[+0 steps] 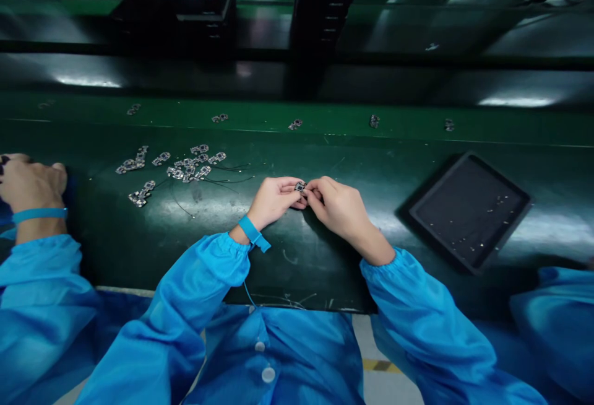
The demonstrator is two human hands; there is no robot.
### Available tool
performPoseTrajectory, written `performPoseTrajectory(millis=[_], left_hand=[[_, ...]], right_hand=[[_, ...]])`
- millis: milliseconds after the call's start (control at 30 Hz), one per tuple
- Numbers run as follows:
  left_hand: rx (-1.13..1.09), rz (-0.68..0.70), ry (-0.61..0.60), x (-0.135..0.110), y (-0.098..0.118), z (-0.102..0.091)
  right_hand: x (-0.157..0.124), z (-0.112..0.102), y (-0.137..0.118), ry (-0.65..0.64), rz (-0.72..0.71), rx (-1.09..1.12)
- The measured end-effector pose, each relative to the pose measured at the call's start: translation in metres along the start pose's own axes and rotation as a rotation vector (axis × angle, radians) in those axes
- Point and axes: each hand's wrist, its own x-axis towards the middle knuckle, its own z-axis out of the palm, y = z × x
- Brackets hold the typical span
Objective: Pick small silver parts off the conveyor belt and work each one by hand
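Observation:
Between my two hands, just above the green bench, is a small circuit board (300,187) with a dark square on it. My left hand (277,197) pinches the board from the left, a blue band round its wrist. From the right, my right hand (338,205) has its thumb and forefinger pressed together at the board's edge; whether they hold some tiny part there is too small to make out. A loose cluster of similar circuit boards (189,163), some with thin black wires, lies to the left of my hands.
At the right lies a black tray (436,231) with tiny bits in it. Single boards (296,124) sit spaced along the green strip (334,114) beyond. A co-worker's hand (34,185) rests at the far left, and a blue sleeve (557,318) shows at the far right.

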Motion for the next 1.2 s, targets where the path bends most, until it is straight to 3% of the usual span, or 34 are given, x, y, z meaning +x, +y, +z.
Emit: performPoseTrajectory(millis=[267, 667, 1000, 1200], left_hand=[[0.0, 0.024, -0.019, -0.0014, 0.0006, 0.0005], [0.018, 0.021, -0.042, -0.0008, 0.0009, 0.0014], [0.082, 0.077, -0.161, -0.0009, 0.0015, -0.0058], [0.131, 0.091, -0.162, -0.0003, -0.0022, -0.0063]], right_hand=[[-0.0004, -0.0046, 0.0027, 0.016, 0.036, 0.132], [0.0001, -0.0007, 0.0024, 0.017, 0.086, 0.101], [0.0039, -0.005, 0.0042, -0.071, 0.276, 0.364], [0.0034, -0.0048, 0.0047, -0.091, 0.333, 0.438]])
